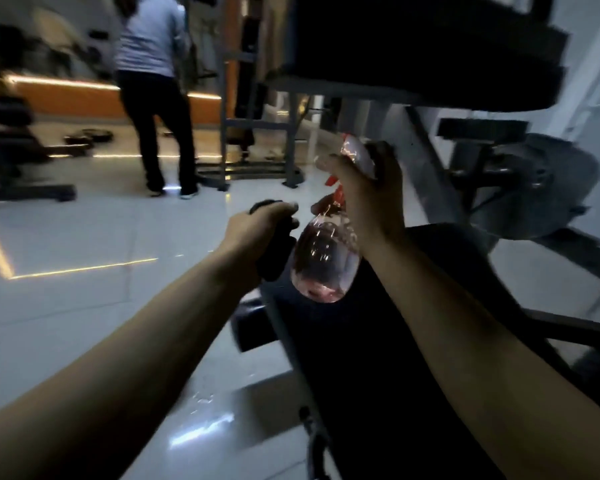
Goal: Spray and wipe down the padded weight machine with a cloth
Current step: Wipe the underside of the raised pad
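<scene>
**Dim gym, bottle raised over the black pad**

Glossy pale floor tiles [84,306] run out to the left of my left hand [257,223], mirroring strip lights. That hand is clenched round a dark, soft-looking cloth [274,258]. My right hand [368,199] grasps the neck of the spray bottle [323,268], fingers at its red trigger [333,187]. The bottle is clear, smooth plastic with a round belly and a little pink liquid, and it hangs tilted between the hands, just beside the cloth.

Below both forearms lies the machine's long black pad [378,358], matte and slightly cushioned; a second thick pad [413,46] looms above the right hand.

My worry is overspray: with the nozzle angled away from the lower pad, mist could land on the tiles and leave them slick. The slick bottle could also twist in a one-handed hold. Another person [153,81] stands well beyond the left hand.
</scene>
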`<state>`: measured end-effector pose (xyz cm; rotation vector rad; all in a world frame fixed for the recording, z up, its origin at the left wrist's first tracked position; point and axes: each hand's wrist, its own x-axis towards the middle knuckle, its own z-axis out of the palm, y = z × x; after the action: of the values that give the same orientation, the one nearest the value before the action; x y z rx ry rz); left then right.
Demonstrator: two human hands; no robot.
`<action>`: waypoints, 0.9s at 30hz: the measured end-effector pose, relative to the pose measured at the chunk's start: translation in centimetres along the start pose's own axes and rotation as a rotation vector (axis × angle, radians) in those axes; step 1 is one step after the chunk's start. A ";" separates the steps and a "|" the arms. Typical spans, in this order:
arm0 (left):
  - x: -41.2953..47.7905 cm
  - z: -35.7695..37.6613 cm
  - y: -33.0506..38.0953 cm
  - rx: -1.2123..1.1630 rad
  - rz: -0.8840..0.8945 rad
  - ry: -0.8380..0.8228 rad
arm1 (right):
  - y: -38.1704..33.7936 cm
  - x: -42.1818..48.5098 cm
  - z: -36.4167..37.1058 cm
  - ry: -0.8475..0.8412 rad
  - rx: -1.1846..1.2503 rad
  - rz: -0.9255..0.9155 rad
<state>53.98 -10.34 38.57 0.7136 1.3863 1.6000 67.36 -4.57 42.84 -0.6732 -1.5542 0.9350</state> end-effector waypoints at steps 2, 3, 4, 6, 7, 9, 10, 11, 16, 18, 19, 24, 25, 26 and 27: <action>-1.6 -3.1 -0.8 -0.040 0.039 0.109 | 0.7 -1.7 4.2 -0.070 0.033 -0.033; -2.1 -5.5 -1.7 -0.053 0.038 0.181 | 1.2 -2.9 6.4 -0.112 0.039 -0.033; -2.6 -8.1 -3.0 -0.078 0.023 0.235 | 2.0 -4.4 8.8 -0.146 0.032 -0.015; -2.6 -12.0 -5.8 -0.148 -0.091 0.282 | 4.0 -7.0 12.3 -0.165 -0.018 0.002; -2.5 -13.7 -7.4 -0.172 -0.145 0.305 | 5.1 -8.1 13.6 -0.161 -0.095 -0.001; -3.1 -17.5 -11.1 -0.217 -0.255 0.380 | 8.4 -11.2 16.4 -0.225 -0.299 0.027; -3.2 -18.9 -12.9 -0.242 -0.311 0.408 | 10.2 -12.6 17.3 -0.265 -0.392 0.064; -3.7 -20.3 -14.7 -0.283 -0.366 0.421 | 12.1 -14.3 18.1 -0.321 -0.462 0.137; -6.9 -23.3 -20.1 -0.541 -0.488 0.369 | 23.3 -22.5 18.6 -0.497 -0.682 0.564; -7.7 -24.7 -22.0 -0.611 -0.509 0.349 | 27.4 -25.9 18.5 -0.499 -0.689 0.733; -8.0 -25.2 -22.5 -0.616 -0.519 0.339 | 28.6 -27.0 18.0 -0.487 -0.695 0.796; -8.2 -27.6 -26.9 -0.628 -0.599 0.349 | 34.4 -32.0 15.8 -0.529 -0.847 0.950; -8.2 -27.5 -27.4 -0.638 -0.606 0.340 | 34.9 -32.5 15.4 -0.536 -0.870 0.969; -8.0 -27.5 -27.8 -0.647 -0.600 0.336 | 35.4 -32.8 15.1 -0.543 -0.892 0.984; -7.8 -27.5 -28.0 -0.653 -0.594 0.334 | 35.4 -32.8 14.9 -0.571 -0.902 0.989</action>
<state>40.73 -30.18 6.53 -0.3400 1.0472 1.5685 56.48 -16.41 -5.04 -2.0825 -2.1919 1.1521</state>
